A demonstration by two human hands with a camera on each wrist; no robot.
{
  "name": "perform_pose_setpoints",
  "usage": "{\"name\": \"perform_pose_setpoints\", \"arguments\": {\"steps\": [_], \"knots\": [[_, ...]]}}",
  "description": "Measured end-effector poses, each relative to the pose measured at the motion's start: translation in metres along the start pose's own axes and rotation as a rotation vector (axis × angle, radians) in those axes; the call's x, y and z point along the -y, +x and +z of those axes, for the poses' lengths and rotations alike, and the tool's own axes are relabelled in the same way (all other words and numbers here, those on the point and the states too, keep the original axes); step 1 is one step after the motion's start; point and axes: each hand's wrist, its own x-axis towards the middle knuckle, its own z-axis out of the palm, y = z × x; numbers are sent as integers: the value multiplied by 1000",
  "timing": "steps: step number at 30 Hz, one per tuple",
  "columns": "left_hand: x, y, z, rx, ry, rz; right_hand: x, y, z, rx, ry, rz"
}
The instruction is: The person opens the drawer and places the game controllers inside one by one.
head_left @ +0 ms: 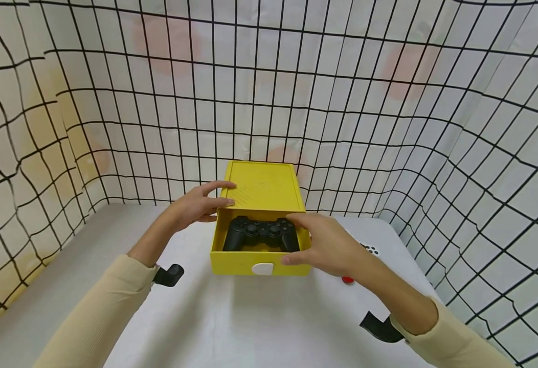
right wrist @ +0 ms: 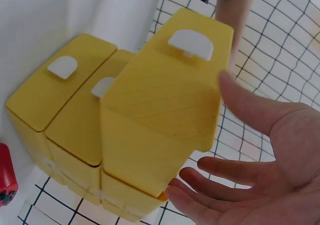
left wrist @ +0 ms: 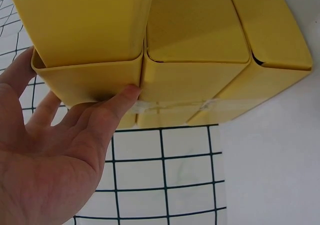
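- Left hand (head_left: 195, 204): fingers spread, resting on the case's top and left side, with nothing pinched.
- Case (head_left: 265, 184): yellow, near the middle of the desk's (head_left: 269, 327) far edge. It looks light and stiff, so a tug might slide it.
- Drawer (head_left: 234, 263): sticks out of the case. It looks thin and hard; best held by its white knob (head_left: 263, 269).
- Pad (head_left: 262, 232): black, in the drawer. Likely hard and smooth; best held by both ends.
- Right hand (head_left: 329, 243): fingers wide apart by the drawer's right side; can't tell if they touch.
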Motion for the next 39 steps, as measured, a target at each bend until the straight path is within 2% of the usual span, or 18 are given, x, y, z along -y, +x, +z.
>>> {"name": "perform_pose_setpoints", "arguments": {"steps": [12, 23, 33, 39], "knots": [[0, 1, -1, 0, 0, -4, -16, 5, 2, -26, 78, 34], [-2, 3, 0, 6, -14, -17, -20, 19, -2, -23, 88, 76], [-3, 2, -1, 1, -20, -27, -23, 26, -4, -13, 41, 127], [-3, 2, -1, -3, -1, -28, -29, 30, -5, 30, 57, 142]]}}
